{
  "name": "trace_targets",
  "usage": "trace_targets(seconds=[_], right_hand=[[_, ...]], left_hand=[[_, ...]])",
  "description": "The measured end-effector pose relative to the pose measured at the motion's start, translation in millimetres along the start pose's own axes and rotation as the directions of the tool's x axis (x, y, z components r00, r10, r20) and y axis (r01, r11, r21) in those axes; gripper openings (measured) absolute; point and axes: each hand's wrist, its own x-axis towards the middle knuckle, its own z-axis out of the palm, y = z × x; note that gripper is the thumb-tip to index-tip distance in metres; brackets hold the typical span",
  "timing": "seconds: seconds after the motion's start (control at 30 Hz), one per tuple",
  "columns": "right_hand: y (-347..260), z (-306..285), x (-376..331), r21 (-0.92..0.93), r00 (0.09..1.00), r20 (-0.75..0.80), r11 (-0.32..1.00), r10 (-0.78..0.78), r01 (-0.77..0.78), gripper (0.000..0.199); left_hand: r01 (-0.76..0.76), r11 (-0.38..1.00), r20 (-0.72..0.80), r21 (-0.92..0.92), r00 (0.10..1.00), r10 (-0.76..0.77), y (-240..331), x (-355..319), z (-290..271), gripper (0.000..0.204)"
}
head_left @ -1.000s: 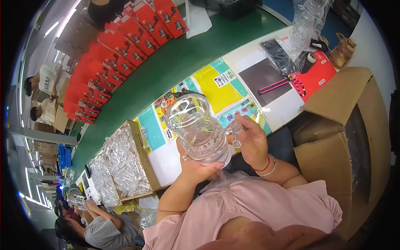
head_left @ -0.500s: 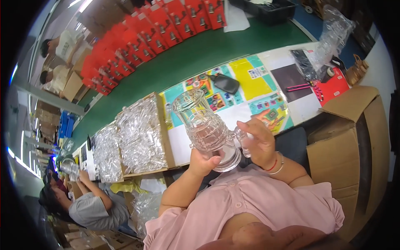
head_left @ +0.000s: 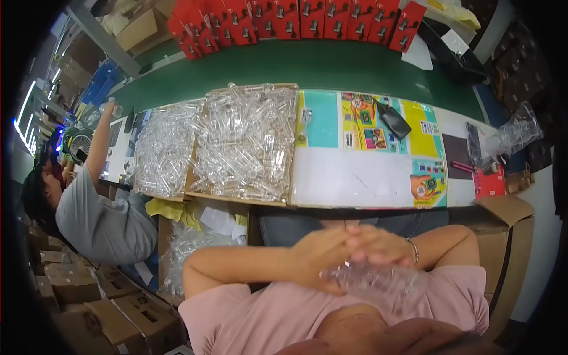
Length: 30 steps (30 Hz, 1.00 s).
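Well left of the large carton (head_left: 293,155), which brims with clear glass tubes (head_left: 242,142), sits a co-worker in a grey shirt (head_left: 106,225). Just left of the carton lies a second heap of tubes (head_left: 165,151). A row of red packages (head_left: 302,21) stands beyond it. To the carton's right and nearer the body, the left hand (head_left: 316,257) meets the right hand (head_left: 381,245); their fingers overlap on a clear glass vessel (head_left: 387,285), tilted before the pink top (head_left: 236,316). Blur hides which hand's grip carries it; I cannot tell. Right of the carton, a black bottle (head_left: 391,121) lies on the table (head_left: 349,171).
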Motion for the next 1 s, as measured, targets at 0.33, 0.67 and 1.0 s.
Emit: trace_targets(seconds=[0.33,0.67,1.0], right_hand=[[71,-23,75,-0.386,0.889,-0.402,0.84,0.217,-0.38,0.052],[84,2,60,0.457,0.741,0.132,0.623,0.658,-0.635,0.082],[193,-125,108,-0.385,0.71,-0.379,0.596,0.594,-0.705,0.037]], left_hand=[[-0.067,0.788,-0.701,-0.612,0.508,-0.501,-54,-40,12,0.097],[0.12,0.98,-0.908,-0.156,0.373,-0.19,-57,-58,-27,0.098],[-0.291,0.328,-0.438,-0.899,0.638,-0.633,-60,-82,-38,0.089]])
